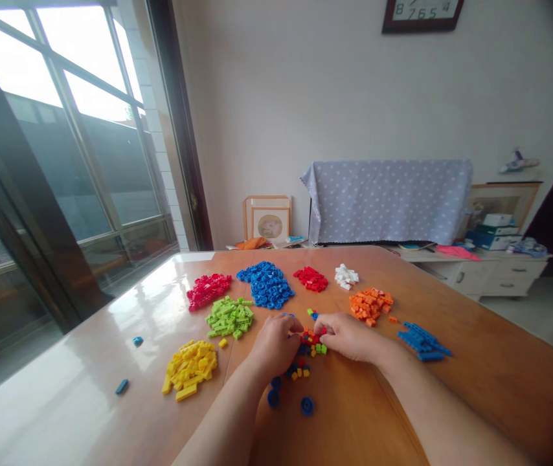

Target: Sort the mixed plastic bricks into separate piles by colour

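Note:
My left hand and my right hand meet over a small mixed heap of toy bricks in the middle of the table. Curled fingers close my left hand at the heap's left side; whatever they grip is hidden. A red toy brick shows between the pinched fingertips of my right hand. Green bricks lie just below those fingers, and small yellow bricks lie nearer to me. Round dark blue pieces rest between my forearms.
Sorted piles ring the wooden table: yellow, lime green, crimson, blue round pieces, red, white, orange and long blue bricks. Two stray blue pieces lie left. A cloth-covered object stands behind.

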`<move>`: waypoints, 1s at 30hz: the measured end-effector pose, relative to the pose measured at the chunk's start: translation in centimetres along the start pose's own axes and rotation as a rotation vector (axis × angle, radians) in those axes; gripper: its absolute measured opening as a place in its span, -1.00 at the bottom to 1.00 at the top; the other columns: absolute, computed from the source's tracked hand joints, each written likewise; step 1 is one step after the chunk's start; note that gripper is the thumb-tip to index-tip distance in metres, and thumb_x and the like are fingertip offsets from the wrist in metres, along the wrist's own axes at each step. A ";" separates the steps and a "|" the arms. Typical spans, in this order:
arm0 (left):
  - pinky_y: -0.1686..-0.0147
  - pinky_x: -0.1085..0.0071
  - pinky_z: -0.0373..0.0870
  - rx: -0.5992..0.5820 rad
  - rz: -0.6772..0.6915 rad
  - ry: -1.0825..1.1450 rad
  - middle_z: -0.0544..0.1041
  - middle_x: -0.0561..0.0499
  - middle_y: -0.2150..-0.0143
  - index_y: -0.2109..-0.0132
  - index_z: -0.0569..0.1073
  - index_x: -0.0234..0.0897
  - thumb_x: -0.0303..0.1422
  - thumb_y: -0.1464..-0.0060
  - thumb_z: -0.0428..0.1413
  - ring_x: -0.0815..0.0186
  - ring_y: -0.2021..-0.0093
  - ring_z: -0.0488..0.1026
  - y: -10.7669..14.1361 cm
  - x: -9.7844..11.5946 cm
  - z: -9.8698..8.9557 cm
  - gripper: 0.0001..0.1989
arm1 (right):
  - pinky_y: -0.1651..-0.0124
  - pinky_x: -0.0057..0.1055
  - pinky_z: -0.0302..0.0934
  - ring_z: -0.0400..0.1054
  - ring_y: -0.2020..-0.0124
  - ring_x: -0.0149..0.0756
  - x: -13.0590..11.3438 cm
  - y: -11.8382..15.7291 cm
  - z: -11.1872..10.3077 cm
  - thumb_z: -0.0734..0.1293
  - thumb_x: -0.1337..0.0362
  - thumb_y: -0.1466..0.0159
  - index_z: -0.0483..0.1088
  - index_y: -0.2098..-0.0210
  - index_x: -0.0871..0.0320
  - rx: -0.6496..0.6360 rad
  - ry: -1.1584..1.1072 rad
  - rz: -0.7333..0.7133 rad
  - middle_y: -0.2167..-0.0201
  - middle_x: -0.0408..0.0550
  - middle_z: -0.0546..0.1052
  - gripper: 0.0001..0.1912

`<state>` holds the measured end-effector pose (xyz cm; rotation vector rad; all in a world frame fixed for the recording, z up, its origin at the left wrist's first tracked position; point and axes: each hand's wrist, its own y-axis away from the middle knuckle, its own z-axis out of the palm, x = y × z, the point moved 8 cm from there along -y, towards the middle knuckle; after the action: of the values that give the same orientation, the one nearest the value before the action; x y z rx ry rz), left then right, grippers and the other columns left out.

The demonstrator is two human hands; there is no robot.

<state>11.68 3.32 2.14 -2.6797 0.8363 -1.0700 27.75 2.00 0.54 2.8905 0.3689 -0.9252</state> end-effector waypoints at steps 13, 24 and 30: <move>0.13 0.35 0.24 -0.048 0.014 -0.057 0.50 -0.03 0.23 0.29 0.58 -0.19 -0.53 0.06 0.03 0.20 0.13 0.35 0.4 0.9 0.0 -0.73 | 0.38 -0.53 0.04 0.33 0.39 -0.39 -0.4 0.1 -0.1 0.31 0.33 -0.14 0.49 0.24 0.10 0.022 0.061 -0.034 0.38 -0.16 0.54 -0.81; 0.09 0.34 0.26 -0.069 0.016 -0.072 0.52 -0.04 0.21 0.29 0.59 -0.18 -0.52 0.05 0.04 0.19 0.11 0.36 0.3 0.8 0.2 -0.74 | 0.40 -0.53 0.03 0.34 0.38 -0.37 -0.6 -0.1 0.1 0.32 0.25 -0.15 0.52 0.28 0.10 0.036 0.101 -0.008 0.37 -0.14 0.55 -0.83; 0.08 0.37 0.27 0.003 -0.059 -0.103 0.54 -0.06 0.18 0.28 0.58 -0.22 -0.54 0.02 -0.01 0.20 0.11 0.38 0.0 -0.2 -0.7 -0.71 | 0.41 -0.52 -0.03 0.30 0.42 -0.39 -2.3 0.2 0.2 0.27 0.29 -0.18 0.50 0.30 0.09 0.063 0.114 -0.064 0.43 -0.17 0.51 -0.83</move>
<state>11.08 3.44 2.53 -2.7464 0.7418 -0.9351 25.89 1.33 1.71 3.0141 0.4522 -0.7972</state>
